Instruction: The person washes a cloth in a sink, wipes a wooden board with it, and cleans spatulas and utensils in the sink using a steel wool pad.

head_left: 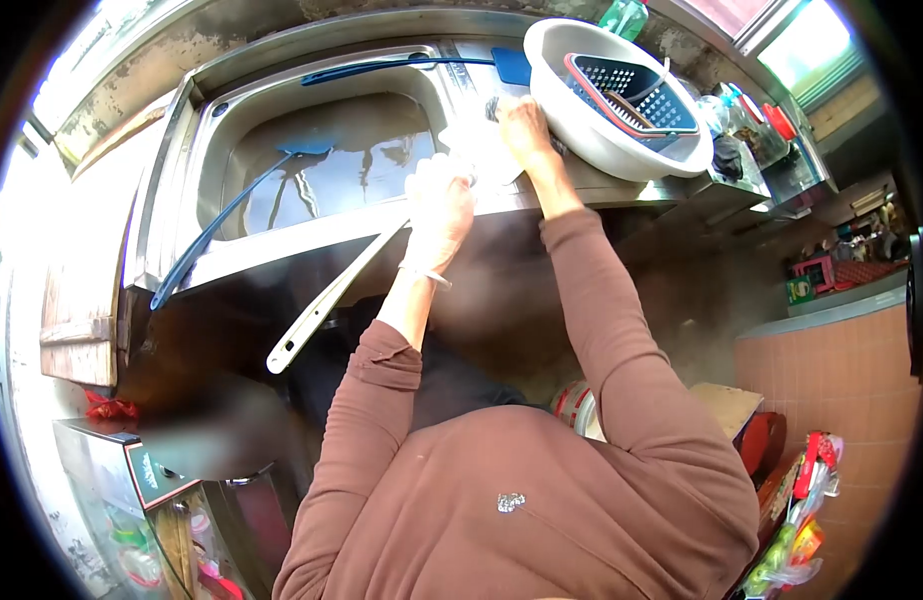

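My left hand (442, 208) is closed round a long-handled utensil, whose pale handle (332, 300) slants down past the sink's front edge. Its other end runs into a glaring white patch between my hands, so its shape is washed out. Fingers bent, my right hand (525, 130) presses on the counter beside that patch. A small dark piece shows at its fingertips, too unclear to name. Left of both hands is the steel sink (214, 180) with murky water in it. A blue long-handled spatula (227, 215) leans from the water over the front rim.
Another blue spatula (510, 67) lies along the sink's back edge. A white basin (557, 105) right of my right hand holds a dark blue perforated basket (642, 88). Jars with red lids (779, 122) stand farther right. A wooden board (77, 290) is at the left.
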`<action>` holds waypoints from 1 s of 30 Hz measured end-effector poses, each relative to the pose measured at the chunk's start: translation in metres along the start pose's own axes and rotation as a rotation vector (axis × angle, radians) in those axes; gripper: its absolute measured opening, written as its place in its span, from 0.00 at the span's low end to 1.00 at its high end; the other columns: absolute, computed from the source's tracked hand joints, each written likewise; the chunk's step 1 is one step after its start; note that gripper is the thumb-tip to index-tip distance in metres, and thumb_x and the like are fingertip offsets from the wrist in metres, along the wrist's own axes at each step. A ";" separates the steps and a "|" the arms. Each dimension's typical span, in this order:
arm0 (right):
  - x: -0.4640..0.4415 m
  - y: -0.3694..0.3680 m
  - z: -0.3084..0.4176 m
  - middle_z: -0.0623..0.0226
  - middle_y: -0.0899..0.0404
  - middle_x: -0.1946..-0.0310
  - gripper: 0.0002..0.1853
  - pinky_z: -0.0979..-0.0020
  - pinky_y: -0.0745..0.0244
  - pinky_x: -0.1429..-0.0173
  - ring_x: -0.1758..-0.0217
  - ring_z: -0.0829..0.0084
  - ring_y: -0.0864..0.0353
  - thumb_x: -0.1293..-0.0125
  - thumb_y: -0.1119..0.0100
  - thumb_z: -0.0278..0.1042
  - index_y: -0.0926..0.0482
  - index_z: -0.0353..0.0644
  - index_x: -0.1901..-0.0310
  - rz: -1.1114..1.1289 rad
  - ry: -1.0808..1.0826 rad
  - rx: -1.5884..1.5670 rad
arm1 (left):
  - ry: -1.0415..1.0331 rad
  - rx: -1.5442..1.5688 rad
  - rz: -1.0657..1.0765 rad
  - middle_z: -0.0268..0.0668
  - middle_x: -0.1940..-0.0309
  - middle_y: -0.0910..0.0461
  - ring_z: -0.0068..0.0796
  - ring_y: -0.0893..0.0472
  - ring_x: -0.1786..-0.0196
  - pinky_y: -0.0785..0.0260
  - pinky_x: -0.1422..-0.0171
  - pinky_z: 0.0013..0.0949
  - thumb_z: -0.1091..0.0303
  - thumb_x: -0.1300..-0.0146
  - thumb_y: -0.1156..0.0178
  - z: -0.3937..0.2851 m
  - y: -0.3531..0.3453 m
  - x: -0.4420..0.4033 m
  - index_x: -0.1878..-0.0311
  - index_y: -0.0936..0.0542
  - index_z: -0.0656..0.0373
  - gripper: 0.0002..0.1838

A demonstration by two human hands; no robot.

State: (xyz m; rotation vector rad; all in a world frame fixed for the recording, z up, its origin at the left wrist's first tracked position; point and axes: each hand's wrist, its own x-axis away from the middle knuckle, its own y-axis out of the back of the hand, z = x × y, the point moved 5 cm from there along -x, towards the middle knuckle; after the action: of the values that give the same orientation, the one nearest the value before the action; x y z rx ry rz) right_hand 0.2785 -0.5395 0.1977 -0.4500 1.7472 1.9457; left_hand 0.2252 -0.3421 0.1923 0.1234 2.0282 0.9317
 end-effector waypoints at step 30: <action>0.058 0.055 0.024 0.48 0.19 0.71 0.06 0.55 0.21 0.58 0.64 0.47 0.17 0.42 0.47 0.26 0.20 0.36 0.68 -0.033 -0.078 -0.082 | -0.039 -0.017 0.143 0.41 0.68 0.23 0.41 0.22 0.61 0.28 0.55 0.40 0.71 0.40 0.43 -0.001 -0.006 -0.007 0.57 0.20 0.58 0.08</action>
State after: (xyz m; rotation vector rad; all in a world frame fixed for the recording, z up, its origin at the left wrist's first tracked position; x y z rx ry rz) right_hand 0.2014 -0.5120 0.2149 -0.4228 1.6064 1.9901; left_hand 0.2305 -0.3501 0.1936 0.2783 1.9951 1.0270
